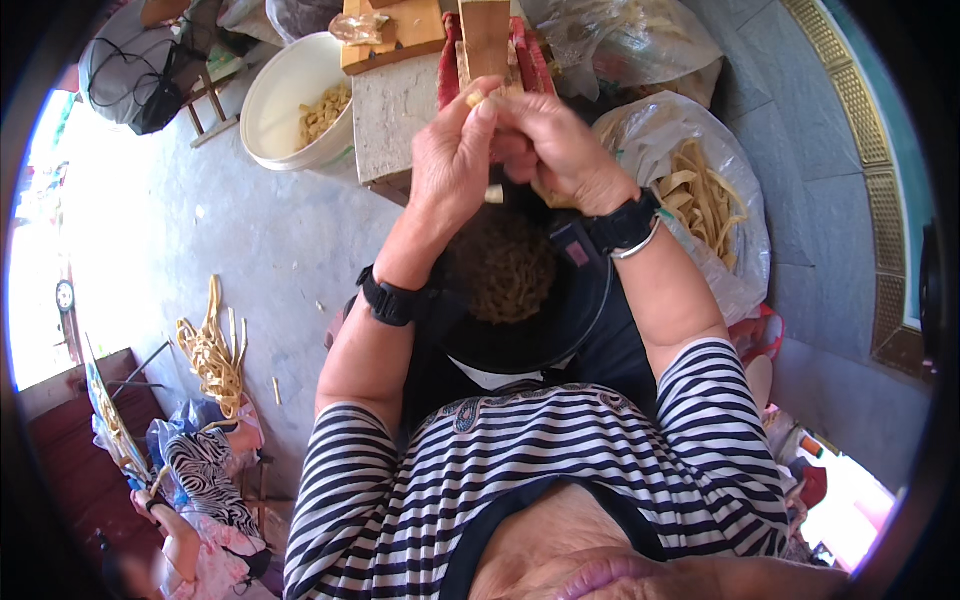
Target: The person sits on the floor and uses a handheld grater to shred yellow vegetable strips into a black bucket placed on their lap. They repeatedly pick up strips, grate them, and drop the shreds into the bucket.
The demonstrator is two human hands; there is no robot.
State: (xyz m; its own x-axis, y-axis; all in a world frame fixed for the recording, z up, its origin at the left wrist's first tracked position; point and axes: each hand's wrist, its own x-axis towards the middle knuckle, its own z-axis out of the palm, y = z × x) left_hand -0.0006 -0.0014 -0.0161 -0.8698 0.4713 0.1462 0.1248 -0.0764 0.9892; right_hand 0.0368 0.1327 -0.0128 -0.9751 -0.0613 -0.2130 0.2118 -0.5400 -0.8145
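My left hand (452,154) pinches a small yellowish piece (475,98) between thumb and forefinger. My right hand (551,142) is curled and slightly blurred, its fingertips meeting my left fingertips at that piece; what it grips is hidden. Just beyond my fingers stands a wooden block (486,45) with red cloth (450,64) around its base. A short pale piece (494,193) shows below my hands, over the dark tub. That round black tub (517,363) rests at my lap and holds a heap of small brownish pieces (514,289).
A white bucket (259,112) with cut yellowish pieces stands left of a worn bench (390,112). At right, a clear plastic bag (630,124) holds long tan strips (701,195). More strips (214,352) are at lower left, beside another seated person (210,480).
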